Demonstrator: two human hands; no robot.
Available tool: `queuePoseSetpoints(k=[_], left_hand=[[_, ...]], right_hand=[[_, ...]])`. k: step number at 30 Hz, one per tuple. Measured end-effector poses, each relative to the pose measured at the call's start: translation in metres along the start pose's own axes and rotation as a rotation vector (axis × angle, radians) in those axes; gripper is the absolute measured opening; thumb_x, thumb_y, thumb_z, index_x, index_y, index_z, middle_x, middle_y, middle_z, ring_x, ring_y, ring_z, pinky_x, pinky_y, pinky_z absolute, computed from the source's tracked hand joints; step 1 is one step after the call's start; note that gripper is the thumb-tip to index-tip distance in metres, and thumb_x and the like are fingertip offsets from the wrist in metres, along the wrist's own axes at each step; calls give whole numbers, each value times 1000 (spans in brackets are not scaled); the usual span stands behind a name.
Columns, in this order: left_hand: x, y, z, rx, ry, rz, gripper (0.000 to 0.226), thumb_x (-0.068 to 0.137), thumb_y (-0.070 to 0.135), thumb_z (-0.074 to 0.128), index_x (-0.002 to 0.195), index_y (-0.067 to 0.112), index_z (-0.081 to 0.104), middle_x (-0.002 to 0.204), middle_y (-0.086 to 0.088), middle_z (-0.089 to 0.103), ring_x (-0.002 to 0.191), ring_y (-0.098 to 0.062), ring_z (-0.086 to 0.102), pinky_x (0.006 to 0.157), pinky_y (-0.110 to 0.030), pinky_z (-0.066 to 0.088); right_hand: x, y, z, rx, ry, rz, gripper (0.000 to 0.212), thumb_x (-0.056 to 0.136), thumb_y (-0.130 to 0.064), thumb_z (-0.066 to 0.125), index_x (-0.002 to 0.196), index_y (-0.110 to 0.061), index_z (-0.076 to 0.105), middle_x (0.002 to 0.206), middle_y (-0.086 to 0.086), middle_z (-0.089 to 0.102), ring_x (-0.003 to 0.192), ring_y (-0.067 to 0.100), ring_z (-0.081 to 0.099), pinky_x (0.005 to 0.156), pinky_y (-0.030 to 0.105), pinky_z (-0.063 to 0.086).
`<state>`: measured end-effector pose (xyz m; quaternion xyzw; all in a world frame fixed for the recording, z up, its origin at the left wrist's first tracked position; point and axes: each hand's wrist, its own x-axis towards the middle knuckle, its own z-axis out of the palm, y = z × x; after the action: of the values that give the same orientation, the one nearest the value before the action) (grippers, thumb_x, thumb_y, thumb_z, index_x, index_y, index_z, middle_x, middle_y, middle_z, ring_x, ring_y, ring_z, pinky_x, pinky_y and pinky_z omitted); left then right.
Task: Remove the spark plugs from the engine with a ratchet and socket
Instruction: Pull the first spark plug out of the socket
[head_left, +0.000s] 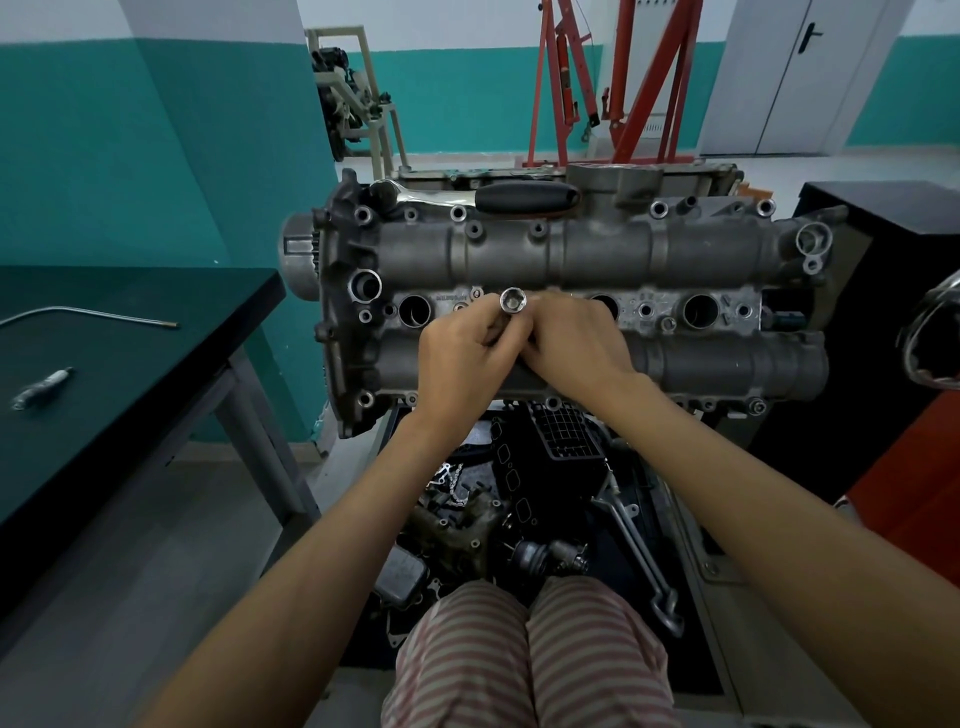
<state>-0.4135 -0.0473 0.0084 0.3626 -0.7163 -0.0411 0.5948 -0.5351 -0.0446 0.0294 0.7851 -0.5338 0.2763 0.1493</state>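
Note:
The grey engine head (571, 249) lies across the middle of the view with several open spark plug wells in a row, one at the left (414, 309). My left hand (462, 358) and my right hand (576, 343) meet over the second well and together grip a chrome socket (513, 300), whose open square end points up at me. What is below the socket is hidden by my fingers. The ratchet (519, 199), chrome with a black handle, lies along the far top edge of the engine. A loose spark plug (41, 387) rests on the dark table at left.
A dark table (130, 364) stands at left with a thin bent metal rod (88, 313) on it. A tray of loose engine parts (519, 509) sits under the engine by my knees. A red engine hoist (613, 78) stands behind. A black cabinet (883, 213) is at right.

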Motion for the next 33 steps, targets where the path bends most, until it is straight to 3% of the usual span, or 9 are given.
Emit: queuePoseSetpoints(k=[3,5,10,13,17,21,25,28,33], left_hand=[[-1,2,-1,24,-10,-9,36,87,25,57,63,1,44,48,-2,36,45,-19,34,45,-30,30],[-2,3,-2,25,-11,-28,33,87,22,56,64,2,42,49,-7,39,45,-19,35,46,-31,31],[0,2,-1,18,-10,-16,38,87,16,58,60,15,32,47,11,25,47,-13,25,45,-26,24],[1,0,0,-10,3,-10,43,85,13,62,57,16,30,47,11,22,49,-12,24,46,-28,24],[-1,1,0,32,-22,-6,38,86,18,61,60,12,34,49,10,27,47,-12,27,45,-23,25],[-2,3,-2,37,-29,-29,31,88,20,56,65,5,41,49,-4,38,45,-16,34,44,-29,30],[0,4,-2,43,-18,-2,35,89,15,58,61,14,36,47,12,27,45,-12,25,45,-25,24],[0,2,-2,55,-29,14,42,87,17,62,59,16,32,47,11,24,46,-11,23,47,-24,22],[0,4,-4,49,-32,-11,34,88,25,57,66,7,39,51,11,30,45,-12,30,45,-22,27]], right_hand=[[0,0,3,-17,-8,-12,26,91,-31,44,100,-8,53,100,9,59,81,33,59,59,34,33],[-1,-1,4,7,5,-10,27,92,-31,46,99,-6,48,100,10,55,74,35,56,55,32,29],[-2,-1,0,20,21,-15,28,87,-36,52,94,-10,59,90,9,65,80,31,61,57,30,28],[-1,0,0,4,3,-11,29,89,-37,48,93,-13,64,87,10,67,83,32,62,60,33,33],[-1,2,5,-36,-15,-21,27,91,-32,43,98,-10,57,96,9,64,83,30,60,60,33,33],[-1,0,4,11,7,-9,26,91,-33,46,95,-7,46,95,9,57,71,33,57,54,31,26],[-1,0,2,9,8,-5,28,87,-39,49,93,-13,57,88,6,65,79,29,61,57,29,27],[-1,1,3,-24,-13,5,30,88,-38,46,91,-13,64,89,8,68,83,31,62,60,31,31],[-1,1,4,-46,-12,-6,26,92,-31,43,99,-9,55,96,9,62,80,31,60,59,32,31]])
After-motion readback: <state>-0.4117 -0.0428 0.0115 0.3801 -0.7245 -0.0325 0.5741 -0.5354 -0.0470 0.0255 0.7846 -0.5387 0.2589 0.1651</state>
